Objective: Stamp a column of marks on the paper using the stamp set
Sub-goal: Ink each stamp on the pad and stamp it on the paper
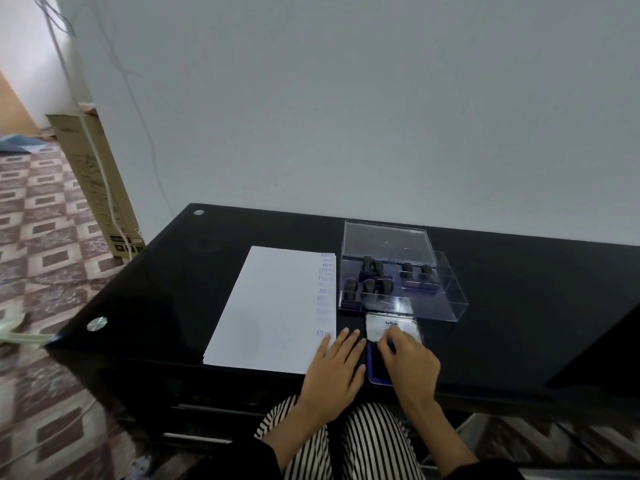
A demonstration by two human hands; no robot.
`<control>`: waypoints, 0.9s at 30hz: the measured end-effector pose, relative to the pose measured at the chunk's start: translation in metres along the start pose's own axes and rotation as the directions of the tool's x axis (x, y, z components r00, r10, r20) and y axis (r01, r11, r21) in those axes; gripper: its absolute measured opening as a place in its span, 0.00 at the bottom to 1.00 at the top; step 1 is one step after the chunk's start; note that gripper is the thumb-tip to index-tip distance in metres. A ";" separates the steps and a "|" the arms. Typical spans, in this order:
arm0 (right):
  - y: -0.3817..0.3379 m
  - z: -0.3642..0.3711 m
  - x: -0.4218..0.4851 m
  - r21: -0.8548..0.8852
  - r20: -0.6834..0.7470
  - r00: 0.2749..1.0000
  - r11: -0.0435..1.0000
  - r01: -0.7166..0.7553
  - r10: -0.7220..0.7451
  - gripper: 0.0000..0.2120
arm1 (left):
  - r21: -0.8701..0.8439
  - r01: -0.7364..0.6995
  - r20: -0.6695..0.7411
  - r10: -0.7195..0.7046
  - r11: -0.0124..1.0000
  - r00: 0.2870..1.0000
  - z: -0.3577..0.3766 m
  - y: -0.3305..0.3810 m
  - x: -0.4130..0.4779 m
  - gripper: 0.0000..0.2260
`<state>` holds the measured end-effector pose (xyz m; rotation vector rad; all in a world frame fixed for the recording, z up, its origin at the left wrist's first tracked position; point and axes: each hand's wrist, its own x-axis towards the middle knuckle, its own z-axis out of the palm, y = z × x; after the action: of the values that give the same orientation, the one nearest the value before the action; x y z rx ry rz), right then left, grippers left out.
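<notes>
A white sheet of paper [270, 306] lies on the black glass table [166, 289], with a column of blue stamp marks [325, 292] down its right edge. My left hand [334, 372] rests flat on the paper's near right corner, fingers apart. My right hand [408, 358] is curled over the open blue ink pad [375, 368], its fingers closed around something small that is mostly hidden, possibly a stamp. The pad's lid [391, 325] stands raised behind it. A clear plastic stamp box [450, 299] with several dark-handled stamps [374, 282] sits behind the pad.
The box's clear lid [386, 240] stands open at the back. A cardboard carton [100, 188] leans against the wall to the left. Patterned floor lies left of the table. My striped trousers [367, 445] show below the table edge.
</notes>
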<state>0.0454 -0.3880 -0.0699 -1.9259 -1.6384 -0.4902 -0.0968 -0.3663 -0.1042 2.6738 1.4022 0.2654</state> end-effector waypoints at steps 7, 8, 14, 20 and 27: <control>0.003 0.012 0.005 0.024 -0.039 0.999 1.000 0.011 -0.010 0.14 | 0.002 -0.009 -0.019 0.009 1.000 1.000 0.001 0.001 0.000 0.29; 0.003 0.013 0.005 0.030 -0.045 0.999 0.999 0.014 -0.013 0.14 | 0.003 -0.011 -0.023 0.011 1.000 1.000 0.001 0.001 0.000 0.29; 0.005 0.014 -0.003 0.046 -0.192 0.980 0.997 0.057 -0.048 0.13 | 0.024 -0.020 -0.069 0.022 1.000 0.997 0.004 0.000 0.000 0.29; 0.010 0.015 -0.013 0.061 -0.228 0.970 0.993 0.104 -0.087 0.13 | 0.012 -0.022 -0.105 0.023 1.000 0.994 0.002 0.002 0.001 0.29; 0.009 0.013 -0.016 0.052 -0.226 0.970 0.994 0.101 -0.087 0.13 | -0.005 -0.025 -0.090 0.025 1.000 0.996 0.001 0.001 0.000 0.29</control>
<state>0.0500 -0.3936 -0.0910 -1.6862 -1.5841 -0.6602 -0.0951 -0.3667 -0.1053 2.7076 1.3901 0.3958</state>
